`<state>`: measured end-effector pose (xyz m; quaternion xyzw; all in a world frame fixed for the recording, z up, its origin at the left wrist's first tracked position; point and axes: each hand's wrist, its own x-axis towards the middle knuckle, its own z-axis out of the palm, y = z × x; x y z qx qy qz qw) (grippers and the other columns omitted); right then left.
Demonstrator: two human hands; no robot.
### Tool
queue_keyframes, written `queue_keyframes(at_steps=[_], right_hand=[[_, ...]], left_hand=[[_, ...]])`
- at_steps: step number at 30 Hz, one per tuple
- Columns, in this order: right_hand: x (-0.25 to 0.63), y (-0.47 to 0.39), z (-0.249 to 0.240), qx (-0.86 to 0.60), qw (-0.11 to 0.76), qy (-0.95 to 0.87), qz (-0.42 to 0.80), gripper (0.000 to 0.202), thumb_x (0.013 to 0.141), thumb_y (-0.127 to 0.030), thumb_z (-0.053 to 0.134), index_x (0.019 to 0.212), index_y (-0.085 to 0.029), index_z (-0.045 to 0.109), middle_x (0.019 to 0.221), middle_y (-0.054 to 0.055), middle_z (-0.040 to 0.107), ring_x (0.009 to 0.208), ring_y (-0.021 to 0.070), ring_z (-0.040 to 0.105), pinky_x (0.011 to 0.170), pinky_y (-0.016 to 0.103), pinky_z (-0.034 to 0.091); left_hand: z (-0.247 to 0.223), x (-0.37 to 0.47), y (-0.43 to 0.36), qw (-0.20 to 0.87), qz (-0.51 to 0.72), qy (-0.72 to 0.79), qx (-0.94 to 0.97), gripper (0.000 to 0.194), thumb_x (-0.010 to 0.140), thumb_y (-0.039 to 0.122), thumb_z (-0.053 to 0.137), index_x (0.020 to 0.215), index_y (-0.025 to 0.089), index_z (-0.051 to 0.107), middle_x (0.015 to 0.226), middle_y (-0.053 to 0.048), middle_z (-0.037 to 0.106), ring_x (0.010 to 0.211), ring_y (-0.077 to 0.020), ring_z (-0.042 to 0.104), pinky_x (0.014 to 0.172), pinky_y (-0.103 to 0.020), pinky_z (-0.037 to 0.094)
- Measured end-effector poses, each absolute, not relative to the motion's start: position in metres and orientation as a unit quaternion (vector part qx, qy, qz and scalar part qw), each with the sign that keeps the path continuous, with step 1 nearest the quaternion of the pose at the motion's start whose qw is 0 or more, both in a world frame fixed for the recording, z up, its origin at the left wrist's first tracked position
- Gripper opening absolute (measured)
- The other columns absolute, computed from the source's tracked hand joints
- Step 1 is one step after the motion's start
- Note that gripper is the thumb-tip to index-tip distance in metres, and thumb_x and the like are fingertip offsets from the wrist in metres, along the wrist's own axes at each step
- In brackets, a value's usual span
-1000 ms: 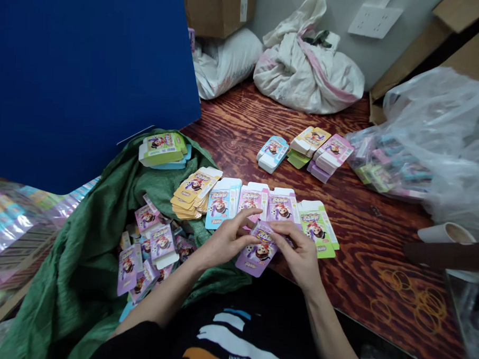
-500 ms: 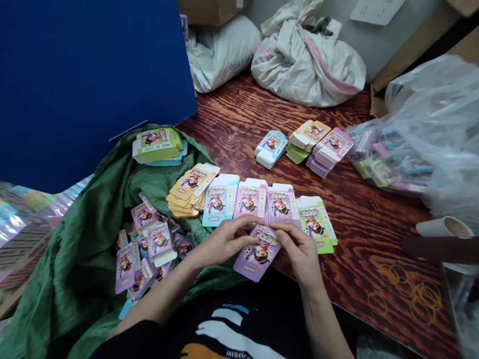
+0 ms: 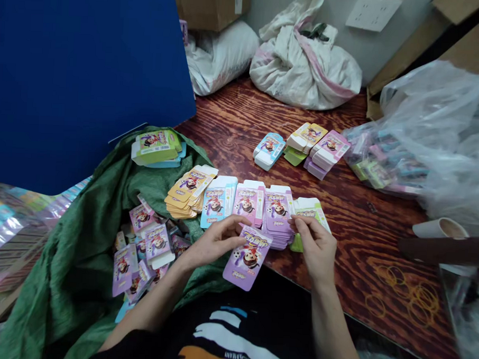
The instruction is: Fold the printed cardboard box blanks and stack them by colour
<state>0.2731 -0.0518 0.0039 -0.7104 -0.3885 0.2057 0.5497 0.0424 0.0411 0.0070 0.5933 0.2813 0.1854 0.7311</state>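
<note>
Grey wall [image 3: 337, 14] and wood-grained surface [image 3: 374, 222], with a white sack [image 3: 303, 79] at the rear. Near the front edge lie a yellow stack [image 3: 189, 185], blue cartons [image 3: 217, 202], a pink stack [image 3: 248, 201], a purple stack [image 3: 278, 207] and green cartons [image 3: 310, 206], side by side. The left hand [image 3: 215, 244] pinches one purple carton [image 3: 246, 262] by its upper left side, tilted, its lower end towards the wearer. The right hand [image 3: 318, 249] has thumb and fingertips drawn close together at the right side of the purple stack, partly covering the green cartons; whether it pinches anything cannot be told. Probable faults: the held carton, gripped on one side only, may swivel or slip into the lap; the purple stack, loosely squared and close to the front edge, may fan or topple if the right fingertips catch its side; the right wrist may drag the green cartons askew, since it passes close beside them.
</note>
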Motion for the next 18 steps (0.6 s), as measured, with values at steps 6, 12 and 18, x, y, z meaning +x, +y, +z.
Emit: queue_keyframes(at_steps=[6, 12, 18], right_hand=[[0.277, -0.042, 0.006, -0.705, 0.493, -0.480, 0.171, 0.020, 0.092, -0.036, 0.062, 0.086, -0.022, 0.076, 0.087, 0.004, 0.076, 0.083, 0.0219, 0.069, 0.079, 0.035, 0.051], [0.282, -0.043, -0.002, -0.695, 0.465, -0.526, 0.155, 0.022, 0.095, -0.035, 0.059, 0.090, -0.021, 0.076, 0.087, 0.005, 0.076, 0.083, 0.0221, 0.070, 0.077, 0.034, 0.052], [0.284, -0.050, 0.012, -0.681, 0.458, -0.557, 0.125, 0.018, 0.098, -0.032, 0.059, 0.097, -0.023, 0.075, 0.094, 0.004, 0.077, 0.089, 0.0215, 0.072, 0.081, 0.033, 0.053]], left_hand=[[0.016, 0.003, 0.050, 0.691, 0.186, 0.362, 0.597, 0.050, 0.084, 0.052, 0.075, 0.121, 0.020, 0.065, 0.078, 0.003, 0.054, 0.068, -0.0110, 0.049, 0.061, -0.022, 0.039], [0.035, -0.102, 0.062, 0.561, 0.158, 0.519, 0.625, 0.057, 0.083, 0.062, 0.071, 0.123, 0.022, 0.068, 0.117, -0.010, 0.074, 0.105, -0.0283, 0.070, 0.085, -0.033, 0.059], [0.024, -0.173, 0.067, 0.258, 0.079, 0.646, 0.714, 0.058, 0.088, 0.063, 0.057, 0.133, 0.028, 0.068, 0.121, -0.005, 0.078, 0.109, -0.0364, 0.074, 0.096, -0.048, 0.058]])
